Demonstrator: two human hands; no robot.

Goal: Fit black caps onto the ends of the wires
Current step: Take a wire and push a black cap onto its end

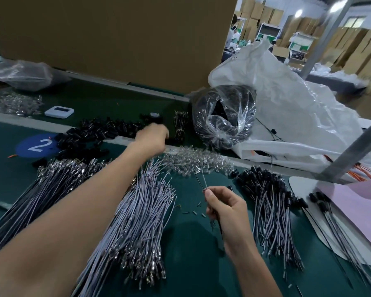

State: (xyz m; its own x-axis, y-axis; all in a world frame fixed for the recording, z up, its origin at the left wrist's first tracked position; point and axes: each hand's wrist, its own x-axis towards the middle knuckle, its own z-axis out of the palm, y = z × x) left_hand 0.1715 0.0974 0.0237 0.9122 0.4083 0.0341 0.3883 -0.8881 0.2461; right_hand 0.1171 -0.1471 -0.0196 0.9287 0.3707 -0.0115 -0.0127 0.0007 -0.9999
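**Left hand out at the caps, right hand waiting with the wire**

From where I stand, the next move depends on the gap between the two hands. The left hand [152,136] is stretched far forward across the desk [191,243], over the right end of the heap of black caps [99,129]. It is blurred with its fingers pointing down into the heap, so I cannot tell whether it has a cap. The right hand [221,206] is close to the body and pinches a thin wire [200,181] between thumb and fingertips. The wire's long axis runs up and slightly left, and its free end points towards the caps. The caps lie ahead and to the left of that tip, well apart from it. I judge that a cap has to be brought back to the wire end, and the left hand is much the nearer to the heap.

A fan of loose grey wires [137,211] lies between the forearms. A pile of capped wires [266,189] lies to the right of the right hand.

The only writing I can read is a white "2" on a blue disc [38,145] at the left of the desk. A small mark on the white plastic bag [287,99] is too small to read.
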